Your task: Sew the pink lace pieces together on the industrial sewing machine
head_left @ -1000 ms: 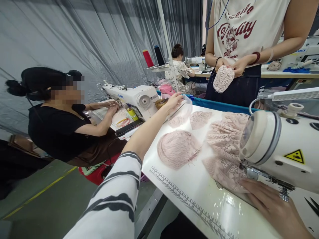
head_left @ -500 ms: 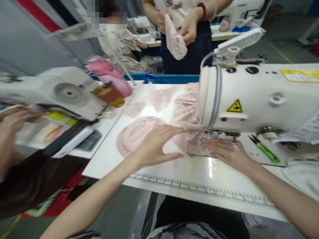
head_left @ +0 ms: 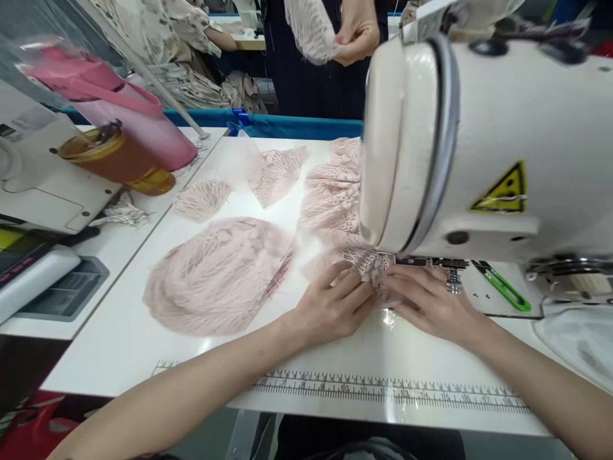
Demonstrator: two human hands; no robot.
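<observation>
Lace piece (head_left: 366, 259) sits between your hands, by lower edge of sewing machine head (head_left: 479, 140). Your left hand (head_left: 338, 303): fingers curled, pinched on lace. Your right hand (head_left: 433, 303): fingertips against lace, can't tell if pinched. Gathered lace (head_left: 330, 195) lies beyond on white table (head_left: 110, 364). Oval lace pile (head_left: 215, 278) left, green snips (head_left: 506, 289) right.

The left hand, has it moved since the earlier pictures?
Yes: from the far left edge of the table, the left hand has come rightward to the lace by the sewing machine.
</observation>
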